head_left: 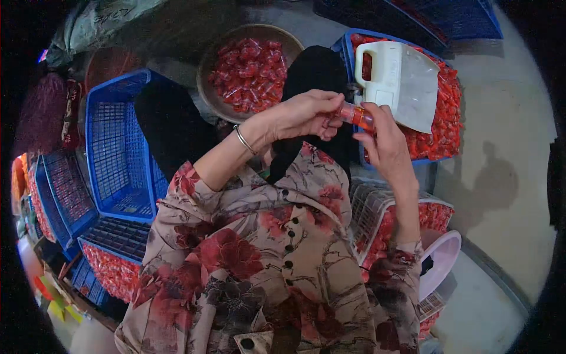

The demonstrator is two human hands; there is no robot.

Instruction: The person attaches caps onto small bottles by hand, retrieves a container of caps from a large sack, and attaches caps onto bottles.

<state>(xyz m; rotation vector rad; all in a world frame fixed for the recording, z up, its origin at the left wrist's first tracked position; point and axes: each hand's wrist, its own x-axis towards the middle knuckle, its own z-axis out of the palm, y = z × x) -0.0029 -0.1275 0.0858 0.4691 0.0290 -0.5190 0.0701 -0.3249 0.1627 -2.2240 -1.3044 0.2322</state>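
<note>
Above my lap, both hands meet at a small clear-and-red plastic tube (356, 115); its exact kind is unclear. My left hand (308, 115), with a metal bangle on the wrist, pinches its left end between thumb and fingers. Thumb and fingers of my right hand (384, 140) close around the other end. Just beyond the hands, a round bowl (203, 88) holds a heap of similar clear-and-red pieces (247, 74). To the right, a cut white plastic jug (383, 76) with a handle lies on many red pieces (445, 112) in a blue crate (349, 56).
An upright blue crate (121, 153) stands left of my knee, with more crates (112, 239) and bagged red pieces (112, 271) below it. On the right are a pale crate (371, 221) of red pieces and a pinkish plastic basin (445, 259). A large sack (106, 23) lies at upper left.
</note>
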